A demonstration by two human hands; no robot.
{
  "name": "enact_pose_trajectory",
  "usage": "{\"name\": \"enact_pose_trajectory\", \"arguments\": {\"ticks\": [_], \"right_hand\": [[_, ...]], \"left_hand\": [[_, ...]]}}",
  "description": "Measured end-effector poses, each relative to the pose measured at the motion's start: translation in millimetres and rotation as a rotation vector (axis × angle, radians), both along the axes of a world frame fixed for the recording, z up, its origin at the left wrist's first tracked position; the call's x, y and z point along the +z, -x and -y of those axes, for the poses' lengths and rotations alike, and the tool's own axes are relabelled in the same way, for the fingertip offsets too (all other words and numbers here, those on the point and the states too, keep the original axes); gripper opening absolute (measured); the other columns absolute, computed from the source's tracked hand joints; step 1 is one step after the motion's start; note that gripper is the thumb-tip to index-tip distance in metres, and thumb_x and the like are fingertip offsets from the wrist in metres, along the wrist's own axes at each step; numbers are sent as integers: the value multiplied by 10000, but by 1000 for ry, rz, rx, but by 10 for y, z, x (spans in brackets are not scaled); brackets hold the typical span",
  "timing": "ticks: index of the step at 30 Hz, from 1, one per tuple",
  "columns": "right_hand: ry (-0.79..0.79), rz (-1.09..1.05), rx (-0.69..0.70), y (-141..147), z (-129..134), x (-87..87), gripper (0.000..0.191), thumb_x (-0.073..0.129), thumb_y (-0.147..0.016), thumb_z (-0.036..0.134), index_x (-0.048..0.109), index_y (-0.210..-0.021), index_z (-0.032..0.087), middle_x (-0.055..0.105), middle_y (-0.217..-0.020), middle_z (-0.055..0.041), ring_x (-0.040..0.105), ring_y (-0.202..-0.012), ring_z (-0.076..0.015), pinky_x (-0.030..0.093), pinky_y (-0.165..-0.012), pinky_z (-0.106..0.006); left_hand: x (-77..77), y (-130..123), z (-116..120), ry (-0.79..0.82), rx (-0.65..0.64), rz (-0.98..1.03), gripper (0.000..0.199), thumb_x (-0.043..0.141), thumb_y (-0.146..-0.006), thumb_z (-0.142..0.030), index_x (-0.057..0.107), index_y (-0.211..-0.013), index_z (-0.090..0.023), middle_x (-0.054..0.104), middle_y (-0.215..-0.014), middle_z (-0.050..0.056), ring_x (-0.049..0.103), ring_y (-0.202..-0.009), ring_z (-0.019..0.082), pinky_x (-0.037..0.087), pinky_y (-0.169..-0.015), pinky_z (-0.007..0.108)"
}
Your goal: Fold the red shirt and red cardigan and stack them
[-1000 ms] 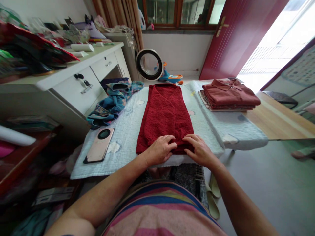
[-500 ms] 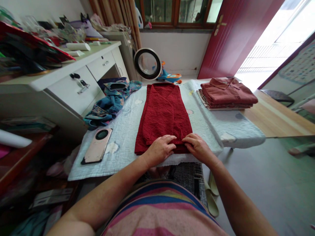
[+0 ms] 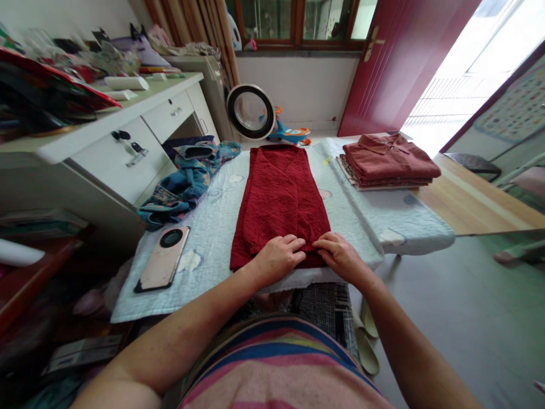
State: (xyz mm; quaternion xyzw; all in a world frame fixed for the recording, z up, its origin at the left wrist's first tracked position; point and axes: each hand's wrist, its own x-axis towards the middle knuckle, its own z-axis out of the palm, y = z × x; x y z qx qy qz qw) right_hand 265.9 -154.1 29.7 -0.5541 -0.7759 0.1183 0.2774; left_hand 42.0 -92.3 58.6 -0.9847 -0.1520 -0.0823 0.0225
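A dark red crinkled garment lies folded lengthwise on a pale blue quilted cloth, its sides overlapping down the middle. Near its close edge, my left hand has curled fingers closed on the fabric. Just to the right, the thumb and fingers of my right hand pinch the same edge. The two hands are a small gap apart. What lies under my left fingers is partly hidden.
A phone and a crumpled blue patterned garment lie at left. At right sits a stack of folded clothes, a rust-coloured shirt on top. Beyond are a white desk, a round black-rimmed object and a red door.
The view has shifted slightly, so most things sit a little further left. Both hands stay at the near edge of the red garment, with little visible movement.
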Motion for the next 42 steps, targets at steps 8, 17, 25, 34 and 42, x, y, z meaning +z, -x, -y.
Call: {"name": "enact_pose_trajectory", "arguments": {"ticks": [8, 17, 25, 34, 42], "right_hand": [[-36, -2, -12, -26, 12, 27, 230, 513, -932, 175, 702, -1053, 226, 643, -964, -56, 569, -916, -191, 476, -850, -352], [46, -7, 8, -31, -32, 151, 241, 488, -935, 197, 724, -978, 221, 709, -913, -48, 644, -861, -176, 503, -823, -318], [-17, 118, -171, 96, -536, 8, 438, 454, -949, 273, 521, -1371, 172, 468, -1479, -118, 393, -1381, -255, 322, -1122, -443], [136, 287, -140, 76, -581, -238, 515, 431, -964, 383, 444, -1447, 204, 340, -1565, -111, 262, -1457, -276, 257, -1144, -534], [-40, 92, -198, -153, -1114, 36, 388, 399, -938, 215, 604, -1265, 168, 603, -1337, -125, 534, -1260, -223, 401, -1062, -389]], "left_hand": [[-73, 98, 56, -34, 1, 86, 134, 539, -948, -216, 652, -996, -162, 583, -1308, 110, 486, -1282, 266, 423, -1060, 430], [-212, 117, 67, 132, 49, 104, 169, 515, -926, -148, 623, -1053, -172, 634, -1214, 89, 564, -1163, 223, 462, -999, 384], [-147, 85, 126, 182, 109, 51, 465, 528, -907, -165, 474, -1369, -168, 599, -1263, 95, 528, -1176, 240, 436, -1015, 401], [-11, -192, -169, 145, 238, 170, 347, 503, -960, -363, 571, -1252, -188, 573, -1332, 118, 483, -1276, 252, 327, -1110, 464], [-383, -274, -180, 168, 287, 72, 487, 416, -982, -445, 482, -1384, -179, 488, -1465, 110, 367, -1399, 273, 328, -1110, 458]]}}
